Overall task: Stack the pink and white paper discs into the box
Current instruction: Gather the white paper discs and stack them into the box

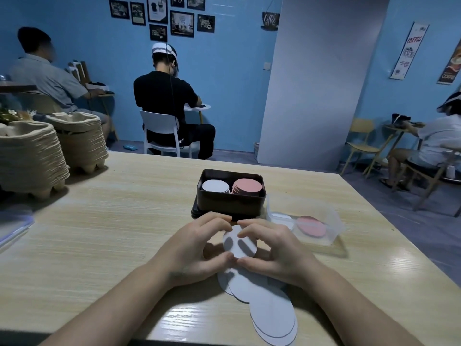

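A black box (230, 202) stands on the table just beyond my hands. Inside it a stack of white discs (215, 186) sits on the left and a stack of pink discs (247, 186) on the right. My left hand (197, 248) and my right hand (274, 250) together hold a small stack of white discs (240, 243) by its edges, fingers curled round it from both sides. Several more white discs (264, 300) lie fanned out on the table below my hands, toward the near edge.
A clear plastic tub (321, 231) to the right of the box holds white and pink discs. Two tall stacks of pulp trays (32, 156) stand at the table's far left. Other people sit at tables in the blue room behind.
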`<state>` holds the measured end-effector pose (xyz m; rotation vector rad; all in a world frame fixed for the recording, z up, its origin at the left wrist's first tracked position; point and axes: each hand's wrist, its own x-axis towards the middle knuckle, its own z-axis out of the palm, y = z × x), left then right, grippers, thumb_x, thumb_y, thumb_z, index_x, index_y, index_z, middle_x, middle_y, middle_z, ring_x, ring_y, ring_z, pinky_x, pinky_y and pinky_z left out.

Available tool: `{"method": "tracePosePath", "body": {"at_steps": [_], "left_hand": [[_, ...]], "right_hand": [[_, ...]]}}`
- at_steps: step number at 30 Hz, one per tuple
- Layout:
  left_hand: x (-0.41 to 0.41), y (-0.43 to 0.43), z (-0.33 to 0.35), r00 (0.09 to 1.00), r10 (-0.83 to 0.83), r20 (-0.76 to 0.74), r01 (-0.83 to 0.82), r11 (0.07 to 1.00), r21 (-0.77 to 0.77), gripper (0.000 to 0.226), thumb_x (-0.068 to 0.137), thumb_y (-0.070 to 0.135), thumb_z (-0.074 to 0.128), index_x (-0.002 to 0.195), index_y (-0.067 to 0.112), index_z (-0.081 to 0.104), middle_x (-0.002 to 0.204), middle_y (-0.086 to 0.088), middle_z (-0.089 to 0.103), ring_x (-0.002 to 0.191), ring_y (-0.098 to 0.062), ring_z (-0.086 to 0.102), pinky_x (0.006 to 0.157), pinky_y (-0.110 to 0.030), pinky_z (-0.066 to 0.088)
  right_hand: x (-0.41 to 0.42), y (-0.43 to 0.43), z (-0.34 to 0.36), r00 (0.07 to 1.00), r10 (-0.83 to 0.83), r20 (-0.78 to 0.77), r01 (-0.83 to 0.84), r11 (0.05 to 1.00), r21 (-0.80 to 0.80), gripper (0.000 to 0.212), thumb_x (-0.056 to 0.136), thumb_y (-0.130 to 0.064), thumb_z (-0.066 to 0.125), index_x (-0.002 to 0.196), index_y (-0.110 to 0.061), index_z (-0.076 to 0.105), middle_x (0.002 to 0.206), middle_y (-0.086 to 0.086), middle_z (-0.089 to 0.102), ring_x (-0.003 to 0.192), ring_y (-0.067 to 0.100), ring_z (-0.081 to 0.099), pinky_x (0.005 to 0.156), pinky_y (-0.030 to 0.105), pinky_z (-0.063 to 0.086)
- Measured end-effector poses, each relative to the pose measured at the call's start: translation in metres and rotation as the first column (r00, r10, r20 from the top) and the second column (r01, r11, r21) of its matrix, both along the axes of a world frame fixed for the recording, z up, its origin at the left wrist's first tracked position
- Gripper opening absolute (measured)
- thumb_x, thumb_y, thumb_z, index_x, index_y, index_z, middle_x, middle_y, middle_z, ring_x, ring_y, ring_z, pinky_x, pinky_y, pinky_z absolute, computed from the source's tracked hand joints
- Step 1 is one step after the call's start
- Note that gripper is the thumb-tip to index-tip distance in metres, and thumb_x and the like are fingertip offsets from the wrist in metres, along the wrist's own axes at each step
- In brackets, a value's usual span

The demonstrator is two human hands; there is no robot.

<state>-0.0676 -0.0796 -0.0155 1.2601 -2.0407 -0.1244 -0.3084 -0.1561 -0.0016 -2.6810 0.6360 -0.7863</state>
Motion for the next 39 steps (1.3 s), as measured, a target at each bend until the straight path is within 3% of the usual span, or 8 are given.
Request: {"method": "tracePosePath", "body": {"at_steps": [4,7,14,19,25,28,31,39], "left_hand": [[-0.003,0.009,-0.002,0.998,0.03,-0.05,-0.029,0.999,0.015,0.03,0.09,0.038,0.072,0.117,0.027,0.063,0.12,0.018,0.06,0.112,-0.001,0.058,0.086,-0.031,0.054],[-0.011,0.018,-0.004,0.999,0.004,-0.048,0.0,0.996,0.085,0.03,0.09,0.041,0.072,0.117,0.03,0.065,0.112,0.023,0.062,0.108,0.003,0.057,0.086,-0.027,0.056],[-0.022,0.017,0.003,0.985,-0.133,0.113,0.109,0.975,0.192,0.055,0.077,0.052,0.078,0.127,0.035,0.064,0.117,0.024,0.061,0.115,0.005,0.054,0.098,-0.027,0.048],[-0.021,0.015,0.002,0.984,-0.159,0.079,0.136,0.962,0.239,0.06,0.074,0.055,0.083,0.129,0.041,0.065,0.121,0.021,0.059,0.121,0.004,0.052,0.102,-0.023,0.047],[-0.016,0.02,-0.002,0.997,-0.065,0.049,0.058,0.99,0.131,0.037,0.077,0.051,0.077,0.109,0.034,0.068,0.116,0.019,0.068,0.113,0.004,0.058,0.092,-0.037,0.053],[-0.015,0.022,-0.004,0.998,0.056,0.029,-0.057,0.998,0.031,0.027,0.079,0.05,0.072,0.098,0.034,0.062,0.107,0.018,0.067,0.106,-0.007,0.063,0.087,-0.039,0.052],[-0.016,0.022,-0.006,0.995,0.093,0.037,-0.092,0.996,-0.016,0.028,0.08,0.051,0.07,0.099,0.034,0.06,0.106,0.018,0.065,0.106,-0.012,0.063,0.086,-0.039,0.051],[-0.021,0.022,-0.005,0.994,0.041,0.097,-0.04,0.999,-0.011,0.039,0.083,0.059,0.067,0.111,0.033,0.059,0.132,0.016,0.065,0.116,-0.003,0.058,0.094,-0.026,0.049]], "right_hand": [[-0.018,0.012,-0.002,0.998,-0.063,0.029,0.061,0.996,0.071,0.043,0.082,-0.052,0.076,0.114,-0.025,0.068,0.133,-0.003,0.066,0.12,-0.001,0.059,0.093,0.017,0.045],[-0.036,0.026,-0.01,0.992,-0.127,0.021,0.124,0.988,0.096,0.042,0.08,-0.049,0.074,0.114,-0.024,0.068,0.13,-0.007,0.067,0.129,-0.004,0.053,0.1,0.025,0.048],[-0.049,0.035,-0.018,0.974,-0.21,0.085,0.196,0.969,0.152,0.036,0.079,-0.041,0.074,0.112,-0.03,0.065,0.135,-0.009,0.064,0.135,-0.002,0.049,0.104,0.035,0.049],[-0.047,0.037,-0.02,0.976,-0.214,0.036,0.209,0.973,0.099,0.035,0.081,-0.045,0.073,0.112,-0.033,0.063,0.143,-0.007,0.057,0.134,0.004,0.05,0.108,0.034,0.046],[-0.049,0.04,-0.018,0.965,-0.26,0.04,0.254,0.96,0.119,0.033,0.083,-0.045,0.072,0.112,-0.033,0.063,0.146,-0.014,0.053,0.131,0.0,0.049,0.098,0.031,0.052],[-0.049,0.038,-0.021,0.958,-0.283,0.045,0.277,0.955,0.111,0.032,0.083,-0.044,0.071,0.112,-0.033,0.063,0.147,-0.015,0.052,0.132,-0.002,0.047,0.098,0.029,0.051],[-0.047,0.038,-0.022,0.961,-0.276,0.0,0.275,0.959,0.075,0.036,0.084,-0.047,0.069,0.116,-0.032,0.063,0.147,-0.013,0.051,0.135,0.0,0.044,0.103,0.021,0.043],[-0.038,0.038,-0.018,0.991,-0.133,-0.02,0.133,0.991,-0.009,0.039,0.094,-0.052,0.067,0.129,-0.036,0.058,0.149,-0.006,0.052,0.138,0.004,0.045,0.109,0.021,0.04]]}}
